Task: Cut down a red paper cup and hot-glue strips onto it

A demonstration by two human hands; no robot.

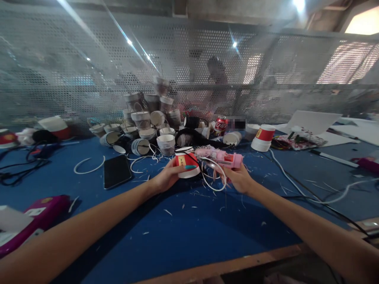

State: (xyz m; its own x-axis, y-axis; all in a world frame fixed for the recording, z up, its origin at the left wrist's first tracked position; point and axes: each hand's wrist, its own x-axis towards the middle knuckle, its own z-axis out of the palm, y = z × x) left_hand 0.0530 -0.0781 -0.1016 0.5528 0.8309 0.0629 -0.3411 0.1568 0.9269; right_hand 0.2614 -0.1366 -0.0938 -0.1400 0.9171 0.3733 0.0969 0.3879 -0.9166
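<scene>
My left hand [168, 176] is closed around a red and white paper cup [189, 161], held bottom up above the table, the thumb with its teal nail across the side. My right hand [238, 177] grips a pink hot glue gun [231, 159] whose front end points left at the cup, with wispy strands clinging to it. A white cord loop [220, 188] hangs between the two hands; where its ends attach is hidden. Black cord lies over the cup's top.
Behind my hands stands a pile of small handled cups [141, 120]. A soda can [220, 124] and stacked red and white cups [263, 138] are farther right. A phone [117, 171] and a purple device [44, 213] lie left. Thin white scraps litter the blue tabletop [166, 244].
</scene>
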